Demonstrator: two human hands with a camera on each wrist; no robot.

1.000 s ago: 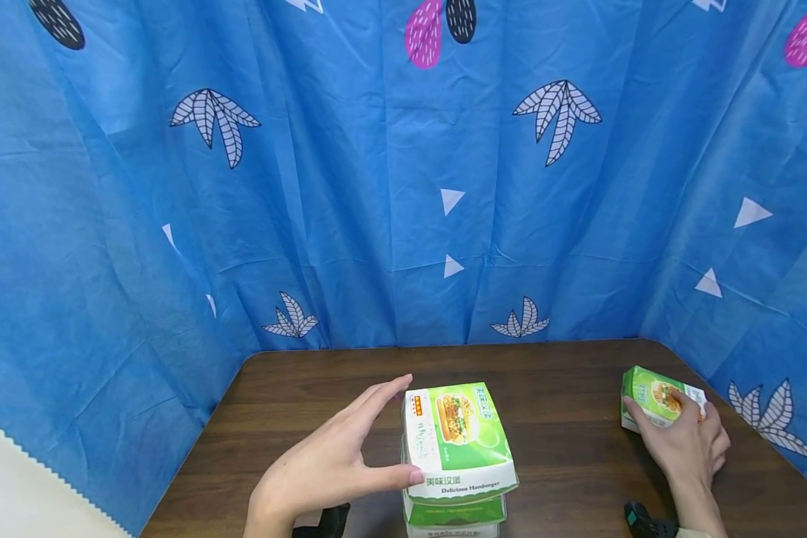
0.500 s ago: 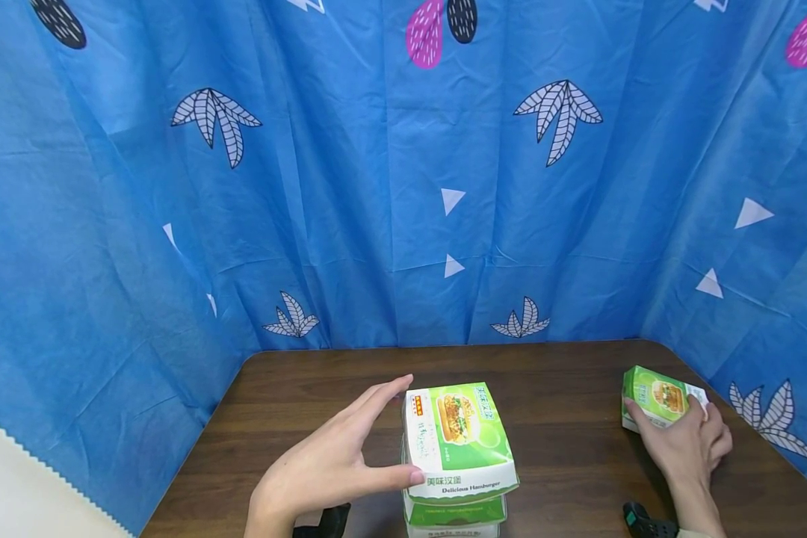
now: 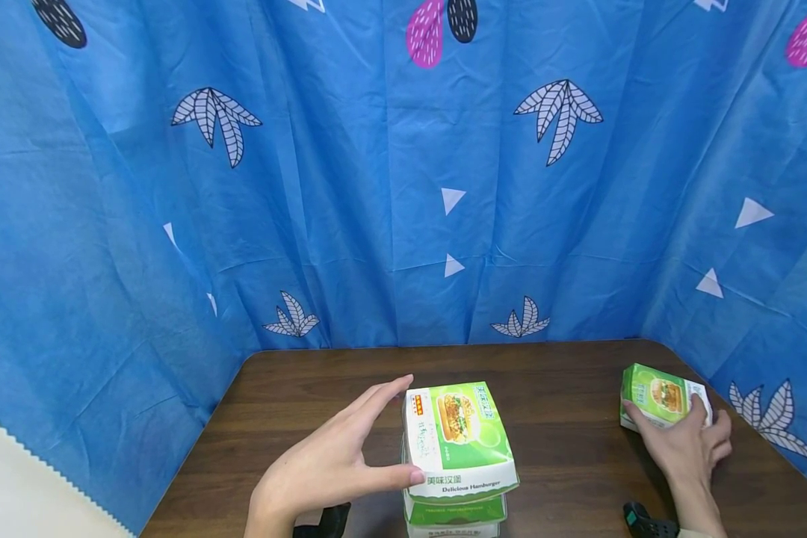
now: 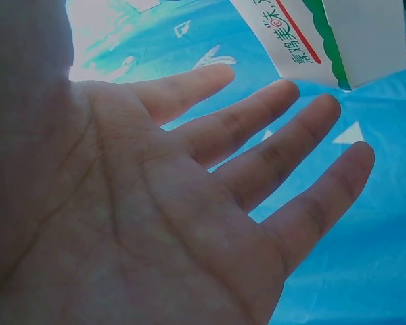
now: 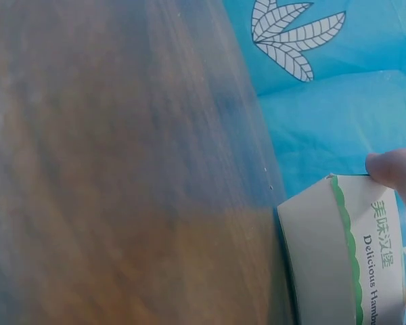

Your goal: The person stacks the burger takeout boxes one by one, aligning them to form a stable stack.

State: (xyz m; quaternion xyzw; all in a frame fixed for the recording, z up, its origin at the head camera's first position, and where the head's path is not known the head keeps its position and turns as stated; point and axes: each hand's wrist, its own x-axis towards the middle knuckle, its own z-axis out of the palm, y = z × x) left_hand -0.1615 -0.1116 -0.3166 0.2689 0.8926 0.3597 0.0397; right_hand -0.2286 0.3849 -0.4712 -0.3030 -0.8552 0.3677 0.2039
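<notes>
Green-and-white hamburger boxes are stacked at the front middle, the top box with a burger picture facing up. Below it show a second box and, cut off by the frame's lower edge, a third box. My left hand stands at the stack's left side, its thumb against the top box's near corner. In the left wrist view its fingers are straight and spread. At far right my right hand grips another hamburger box, thumb on its left side, fingers at its right end.
The dark wooden table carries everything. A blue patterned curtain hangs behind it and along both sides, close to the right-hand box. A black wrist strap circles the left wrist; a black device sits at the right.
My right hand's fingers have slid from the box's top toward its right end, uncovering the burger picture, and the box has shifted slightly. My left hand and the stack have stayed in place.
</notes>
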